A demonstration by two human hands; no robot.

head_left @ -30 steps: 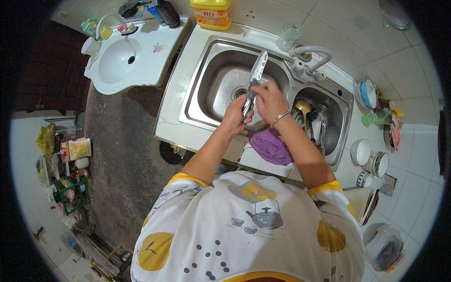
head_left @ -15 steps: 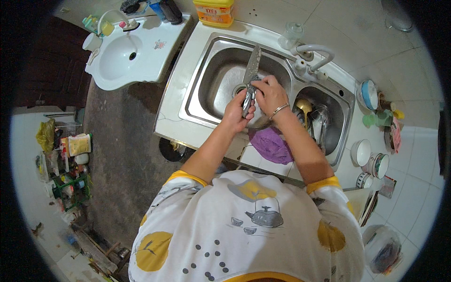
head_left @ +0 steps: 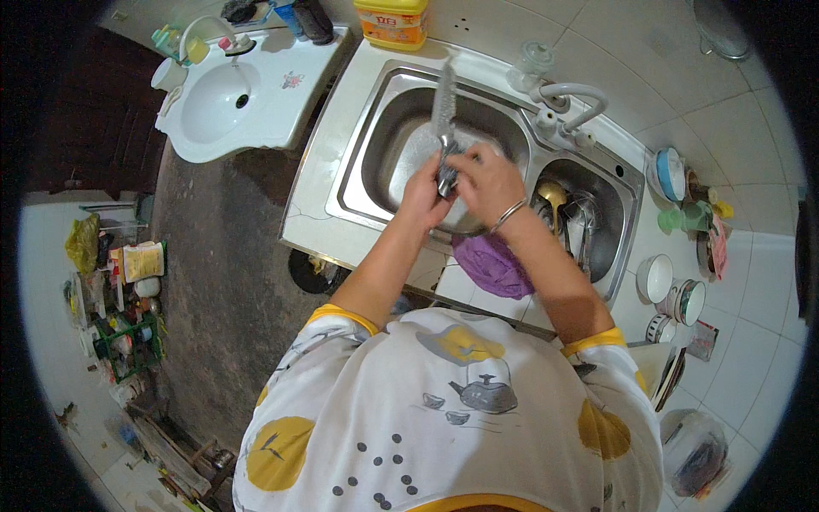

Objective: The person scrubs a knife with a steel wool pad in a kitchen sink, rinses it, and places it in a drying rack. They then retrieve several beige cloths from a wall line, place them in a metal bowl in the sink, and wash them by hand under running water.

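Observation:
Over the large steel sink basin [head_left: 372, 162] I hold a knife [head_left: 444, 104] with its broad blade pointing away from me, slightly blurred. My left hand [head_left: 422, 194] is wrapped round its dark grey handle. The fingers of my right hand [head_left: 492, 183] are bent and pressed against the handle from the right. A dark grey, rough-looking scourer seems to be under those fingertips, mostly hidden by them. In the smaller basin on the right lie a gold-coloured ladle [head_left: 553, 193] and several metal utensils.
A purple cloth [head_left: 492, 265] lies at the counter's front edge below my hands. The white faucet [head_left: 570, 107] stands behind the basins, beside a glass jar [head_left: 531, 64]. Bowls [head_left: 655, 278] stand on the right. A yellow jug [head_left: 392, 23] is at the back, a white washbasin [head_left: 205, 111] far left.
The blade has swung left and its tip points farther away. My right hand has slid from the blade's base down along the handle, toward me.

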